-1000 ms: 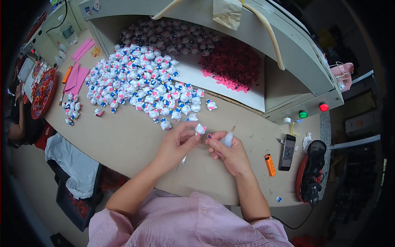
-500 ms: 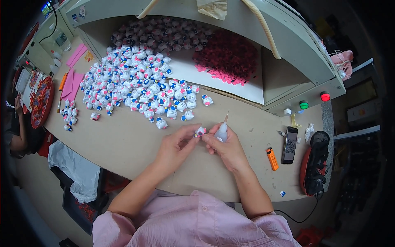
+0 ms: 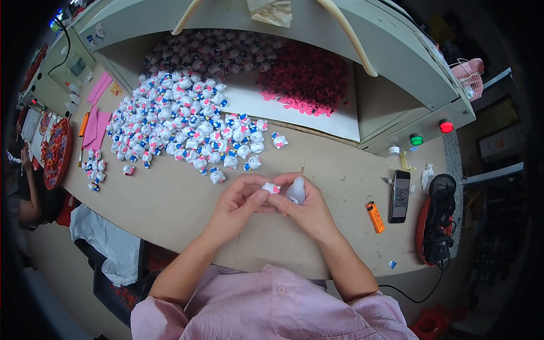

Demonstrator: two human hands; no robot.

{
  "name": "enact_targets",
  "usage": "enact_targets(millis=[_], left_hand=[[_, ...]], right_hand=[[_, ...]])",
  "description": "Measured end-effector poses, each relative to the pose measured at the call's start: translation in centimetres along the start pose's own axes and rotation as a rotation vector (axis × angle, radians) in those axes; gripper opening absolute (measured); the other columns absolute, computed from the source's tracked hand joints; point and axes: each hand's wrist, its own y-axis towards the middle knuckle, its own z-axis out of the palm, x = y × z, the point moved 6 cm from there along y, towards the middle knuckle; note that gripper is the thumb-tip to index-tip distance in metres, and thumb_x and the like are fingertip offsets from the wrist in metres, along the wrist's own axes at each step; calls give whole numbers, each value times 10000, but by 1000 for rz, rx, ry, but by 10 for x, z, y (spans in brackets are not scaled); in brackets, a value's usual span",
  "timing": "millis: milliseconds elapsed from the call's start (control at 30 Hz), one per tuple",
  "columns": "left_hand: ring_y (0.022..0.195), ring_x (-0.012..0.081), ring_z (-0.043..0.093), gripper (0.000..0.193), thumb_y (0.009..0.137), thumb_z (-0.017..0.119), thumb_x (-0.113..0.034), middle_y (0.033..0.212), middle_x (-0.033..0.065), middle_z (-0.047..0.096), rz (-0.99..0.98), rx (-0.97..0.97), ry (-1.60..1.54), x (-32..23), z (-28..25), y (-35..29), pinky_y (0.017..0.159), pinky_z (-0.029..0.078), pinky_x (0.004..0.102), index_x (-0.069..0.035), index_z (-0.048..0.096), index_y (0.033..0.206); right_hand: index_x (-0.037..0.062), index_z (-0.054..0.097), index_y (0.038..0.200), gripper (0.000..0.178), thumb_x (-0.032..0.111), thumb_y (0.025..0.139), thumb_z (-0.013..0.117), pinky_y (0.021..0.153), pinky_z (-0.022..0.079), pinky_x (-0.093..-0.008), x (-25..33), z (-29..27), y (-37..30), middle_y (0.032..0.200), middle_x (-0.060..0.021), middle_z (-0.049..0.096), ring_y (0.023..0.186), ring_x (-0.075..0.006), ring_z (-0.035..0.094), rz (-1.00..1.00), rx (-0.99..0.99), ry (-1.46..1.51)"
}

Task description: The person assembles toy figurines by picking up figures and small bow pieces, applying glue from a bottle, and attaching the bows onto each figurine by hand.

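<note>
My left hand (image 3: 231,205) pinches a small white figurine (image 3: 271,187) with pink parts between thumb and fingers, above the near middle of the table. Against its other side press the thumb and fingertips of my right hand (image 3: 310,214). That same right hand grips a translucent squeeze bottle (image 3: 296,191), whose thin needle tip points up and away from me. Beyond my hands spreads a big pile of white, blue and pink figurines (image 3: 181,122), with a few loose at its near edge. Farther right, under the cabinet, lies a heap of flat pink pieces (image 3: 309,90) on a white sheet.
On the right are an orange lighter (image 3: 374,217), a phone (image 3: 400,195) and a red basket (image 3: 422,226) holding a black cabled item. A grey cabinet (image 3: 391,122) overhangs the far side. Pink cloths (image 3: 97,127) lie left; another person's arm (image 3: 33,187) shows beyond.
The figurine has been turned, now showing a white side with pink. My right fingers have closed in around it, bringing the bottle nearer and slightly left. The whole view has shifted a little.
</note>
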Motion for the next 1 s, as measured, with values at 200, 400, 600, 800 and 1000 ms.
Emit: enact_targets(millis=[200,400,600,800,1000], left_hand=[[996,192,654,254,1000,526,-123,1108,119,639,-16,41,-122,-1,4,0,855,584,358,-44,501,1240],[973,203,662,249,1004,526,-145,1117,117,631,-95,104,-368,9,5,-4,851,585,368,-59,500,1236],[963,188,660,222,1013,504,-144,1150,89,621,-205,47,-218,-7,-18,-33,854,569,352,-54,530,1215],[882,285,578,279,866,685,-98,967,147,597,372,-783,1389,-103,-155,-104,776,477,390,-74,635,1139],[984,318,506,306,804,730,-110,1066,139,529,504,-802,1681,-129,-194,-102,838,418,416,-115,623,1091]], right_hand=[[51,587,1016,251,85,833,754,634,457,-206,2,0,-1,911,-11,611,763,-60,572,-10,-9,31],[31,582,1009,201,20,854,709,625,495,-233,-9,10,-4,891,-48,634,749,-79,591,-55,-24,258],[27,570,1036,134,91,928,615,570,463,-235,-19,8,-13,847,-87,644,710,-128,617,103,135,382],[10,532,1037,382,373,1021,414,486,464,-264,2,-6,-9,746,-132,655,569,-180,625,-84,2,145],[9,529,1029,446,424,1021,367,413,434,-249,-4,-16,-8,686,-119,645,472,-177,600,-103,-41,29]])
